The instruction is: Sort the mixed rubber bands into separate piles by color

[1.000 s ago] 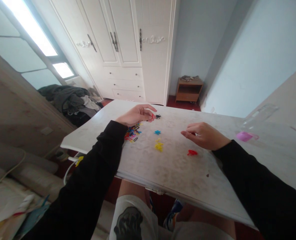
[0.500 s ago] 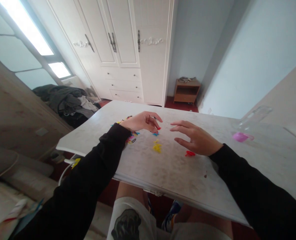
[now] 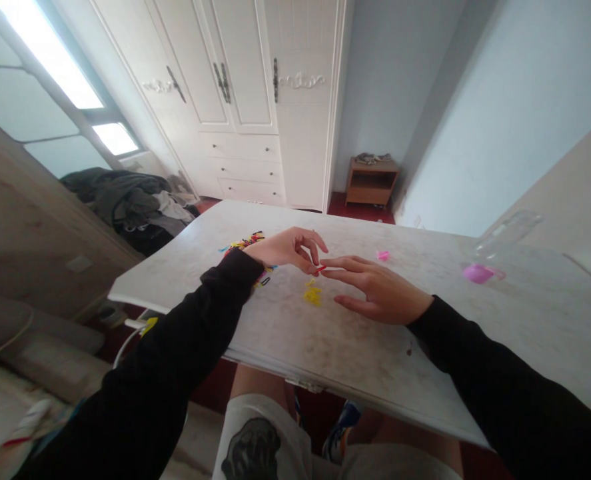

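My left hand (image 3: 285,248) hovers over the white table (image 3: 325,333), thumb and forefinger pinched on a small red band (image 3: 320,268). My right hand (image 3: 375,291) reaches in from the right with its fingers stretched out, fingertips touching that red band. A heap of mixed coloured bands (image 3: 248,243) lies just behind my left wrist. A small yellow pile (image 3: 314,295) sits below the two hands. A pink band (image 3: 384,255) lies beyond my right hand.
A clear jar lies on its side with a pink lid (image 3: 480,273) at the table's right. Behind stand a white wardrobe (image 3: 255,100), a small wooden nightstand (image 3: 372,180) and a pile of clothes (image 3: 130,200) on the left.
My left hand drew back from the far bands with a red band in its pinch. My right hand opened and moved left to meet it, covering the red pile.
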The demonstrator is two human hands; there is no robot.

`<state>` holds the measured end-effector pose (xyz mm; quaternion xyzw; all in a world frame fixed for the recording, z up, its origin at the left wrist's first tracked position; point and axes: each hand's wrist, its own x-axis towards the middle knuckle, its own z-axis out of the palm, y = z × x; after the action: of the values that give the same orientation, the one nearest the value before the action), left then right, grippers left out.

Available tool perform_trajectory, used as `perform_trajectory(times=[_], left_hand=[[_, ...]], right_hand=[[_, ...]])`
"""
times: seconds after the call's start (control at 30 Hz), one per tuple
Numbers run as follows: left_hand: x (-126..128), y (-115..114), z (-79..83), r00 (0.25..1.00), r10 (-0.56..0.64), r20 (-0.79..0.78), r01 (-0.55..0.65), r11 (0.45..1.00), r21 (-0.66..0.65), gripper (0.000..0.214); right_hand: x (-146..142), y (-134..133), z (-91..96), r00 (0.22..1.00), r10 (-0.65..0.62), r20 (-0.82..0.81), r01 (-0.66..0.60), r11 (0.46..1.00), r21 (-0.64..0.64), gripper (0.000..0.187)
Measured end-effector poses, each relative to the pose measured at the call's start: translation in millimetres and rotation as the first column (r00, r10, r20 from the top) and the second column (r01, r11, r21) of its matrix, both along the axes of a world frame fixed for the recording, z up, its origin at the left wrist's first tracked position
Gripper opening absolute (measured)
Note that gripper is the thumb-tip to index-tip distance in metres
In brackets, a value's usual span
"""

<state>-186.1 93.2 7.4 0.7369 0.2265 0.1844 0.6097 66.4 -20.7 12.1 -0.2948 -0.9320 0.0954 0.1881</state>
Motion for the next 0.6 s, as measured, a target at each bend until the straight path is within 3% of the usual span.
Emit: perform_trajectory(times=[0.2, 0.3, 0.43, 0.5, 0.6], left_hand=[[0, 0, 0.5, 1.000, 0.023, -0.018, -0.022, 0.999, 0.042, 0.049], [1, 5, -1.6, 0.977, 0.200, 0.069, -0.208, 0.967, 0.145, 0.043], [2, 19, -9.3, 0.826, 0.501, 0.258, -0.561, 0.773, 0.296, 0.035], [2, 26, -14.3, 0.775, 0.564, 0.285, -0.632, 0.686, 0.360, 0.030], [5, 35, -21.6, 0.739, 0.611, 0.282, -0.669, 0.618, 0.413, 0.023]], right_hand=[[-1, 0, 1.1, 1.000, -0.016, 0.009, 0.016, 1.000, 0.022, 0.044], [0, 0, 2.4, 0.997, -0.065, -0.036, 0.067, 0.996, 0.063, 0.038], [2, 2, 3.8, 0.988, -0.143, -0.061, 0.149, 0.982, 0.113, 0.033], [3, 3, 3.5, 0.985, -0.159, -0.059, 0.166, 0.978, 0.124, 0.032], [4, 4, 2.0, 0.985, -0.162, -0.055, 0.168, 0.978, 0.121, 0.032]])
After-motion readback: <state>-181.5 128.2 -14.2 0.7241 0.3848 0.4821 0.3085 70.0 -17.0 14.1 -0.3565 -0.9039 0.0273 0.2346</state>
